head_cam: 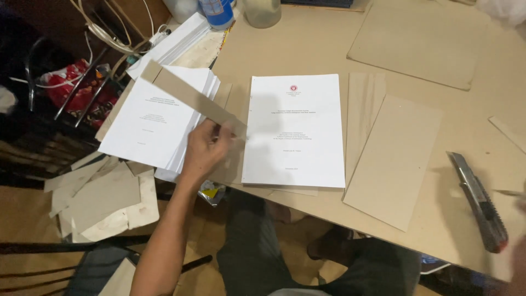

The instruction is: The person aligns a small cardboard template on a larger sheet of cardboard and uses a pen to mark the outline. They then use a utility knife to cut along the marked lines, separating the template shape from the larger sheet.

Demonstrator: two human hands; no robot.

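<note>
My left hand pinches the near end of a long narrow cardboard strip, which slants up and to the left over a stack of white printed pages. Just right of the hand lies a second white document with a red emblem, resting on a cardboard sheet. A loose cardboard rectangle lies further right. My right hand is barely visible at the right edge, blurred, beside a utility knife lying on the table.
A large cardboard sheet lies at the back of the table. A roll of tape and a bottle stand at the far edge. Cardboard scraps cover the floor at left. My knees are below the table's front edge.
</note>
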